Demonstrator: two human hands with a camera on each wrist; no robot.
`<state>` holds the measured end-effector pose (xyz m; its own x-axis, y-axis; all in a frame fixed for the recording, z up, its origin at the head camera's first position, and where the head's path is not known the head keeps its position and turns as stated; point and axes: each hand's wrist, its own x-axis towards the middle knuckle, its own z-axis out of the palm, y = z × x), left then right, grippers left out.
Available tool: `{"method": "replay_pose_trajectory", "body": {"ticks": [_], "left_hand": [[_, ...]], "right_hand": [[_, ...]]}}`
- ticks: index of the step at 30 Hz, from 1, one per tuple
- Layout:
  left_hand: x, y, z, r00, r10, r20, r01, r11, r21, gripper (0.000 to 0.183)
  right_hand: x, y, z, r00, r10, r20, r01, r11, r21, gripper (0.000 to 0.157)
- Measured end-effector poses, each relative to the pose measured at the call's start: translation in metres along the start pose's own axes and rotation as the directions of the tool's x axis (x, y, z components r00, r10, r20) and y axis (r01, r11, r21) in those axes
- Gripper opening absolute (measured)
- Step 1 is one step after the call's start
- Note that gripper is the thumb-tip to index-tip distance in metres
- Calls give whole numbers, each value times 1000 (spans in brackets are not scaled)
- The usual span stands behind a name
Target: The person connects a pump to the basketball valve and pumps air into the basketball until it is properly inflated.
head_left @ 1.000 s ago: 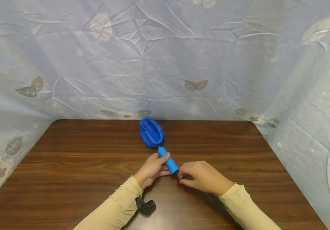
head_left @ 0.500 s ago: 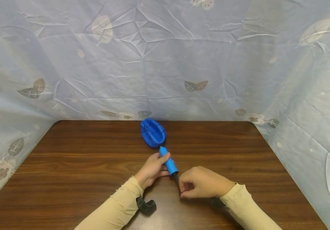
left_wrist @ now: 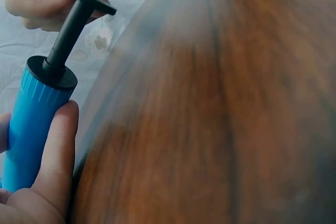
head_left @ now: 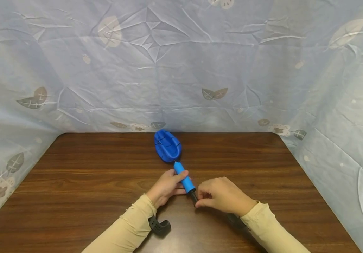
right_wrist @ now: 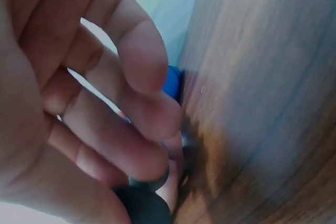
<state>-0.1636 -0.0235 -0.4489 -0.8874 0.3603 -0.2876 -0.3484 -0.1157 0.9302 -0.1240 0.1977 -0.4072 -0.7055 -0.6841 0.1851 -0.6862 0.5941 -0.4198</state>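
A blue hand pump point(head_left: 188, 183) slants across the middle of the table in the head view. My left hand point(head_left: 165, 186) grips its barrel, thumb on top and fingers beneath. At the pump's near end my right hand point(head_left: 224, 195) pinches the black T-shaped handle point(left_wrist: 89, 0); part of the black rod point(left_wrist: 69, 35) shows outside the barrel in the left wrist view. A thin needle joins the pump's far tip to a dented, partly collapsed blue ball point(head_left: 169, 146) with black lines. In the right wrist view, my curled fingers point(right_wrist: 142, 150) hide most of the pump.
The dark wood-grain table point(head_left: 89, 175) ends at a patterned cloth point(head_left: 181, 70) hung behind it and along both sides. A black strap piece point(head_left: 160, 226) hangs at the left wrist.
My right hand first drew the pump handle out toward me, then pushed it partway back in. The left hand and the ball stay nearly in place.
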Motion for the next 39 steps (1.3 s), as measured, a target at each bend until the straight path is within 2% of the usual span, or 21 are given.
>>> {"method": "replay_pose_trajectory", "body": {"ticks": [5,10,16,25,34,39], "left_hand": [[-1,0,-1,1000,-9,15,9,1000,2,40],[0,2,-2,999,-14,33,15,1000,-9,43],[0,3,-1,998,-9,62,10,1000,-10,44],[-1,1,-3,998,8,67,-7,1000,-28,44],[0,1,-2,996,10,85,-9,1000,-11,46],[0,0,-2,997,2,79,0,1000,-14,45]], "right_hand": [[1,2,3,995,41,-86,-44,998,-34,21],[2,3,5,991,20,-129,-27,998,-56,21],[1,1,2,997,-43,-63,43,999,-7,15],[0,1,2,993,-121,-4,121,992,-25,14],[-1,1,-1,984,-161,73,163,986,-22,16],[-2,-1,-3,978,-161,133,154,986,57,21]]}}
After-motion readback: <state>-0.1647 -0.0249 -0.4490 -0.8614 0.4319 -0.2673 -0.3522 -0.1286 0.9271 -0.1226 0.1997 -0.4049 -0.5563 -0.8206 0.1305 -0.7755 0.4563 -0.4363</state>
